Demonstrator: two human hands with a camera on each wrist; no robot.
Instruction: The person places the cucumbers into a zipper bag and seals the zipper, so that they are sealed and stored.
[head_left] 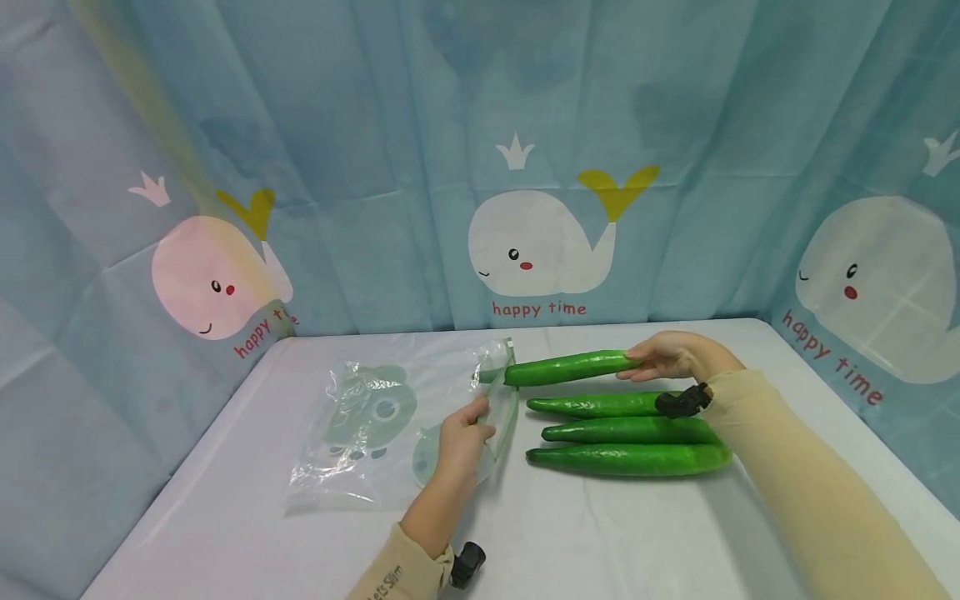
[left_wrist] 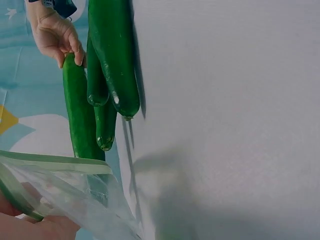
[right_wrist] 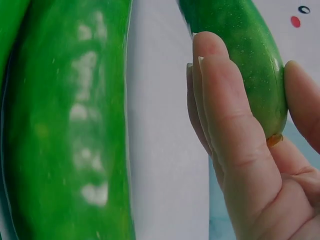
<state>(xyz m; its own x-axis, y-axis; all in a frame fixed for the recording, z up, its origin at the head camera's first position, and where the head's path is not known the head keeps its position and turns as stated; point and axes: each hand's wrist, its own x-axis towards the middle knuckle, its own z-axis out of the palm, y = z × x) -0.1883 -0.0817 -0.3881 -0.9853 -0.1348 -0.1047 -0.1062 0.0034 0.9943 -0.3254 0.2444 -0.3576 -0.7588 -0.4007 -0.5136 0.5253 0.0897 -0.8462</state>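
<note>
My right hand [head_left: 667,354] holds a green cucumber [head_left: 570,367] by its right end, thumb on one side and fingers along the other, as the right wrist view shows. The cucumber's far end lies in the mouth of a clear zip bag [head_left: 375,417] printed with pale green figures. With its thumb and fingers my left hand [head_left: 461,442] grips the bag near its green-edged opening. In the left wrist view the bag's green rim [left_wrist: 55,162] stands apart around the cucumber's lower end. Three more cucumbers [head_left: 630,459] lie side by side below the held one.
A white table [head_left: 600,542] bears everything. Behind it and at both sides hangs a blue curtain [head_left: 375,167] with whale prints. Black straps with small devices sit at both wrists, and the right forearm passes by the cucumbers' right ends.
</note>
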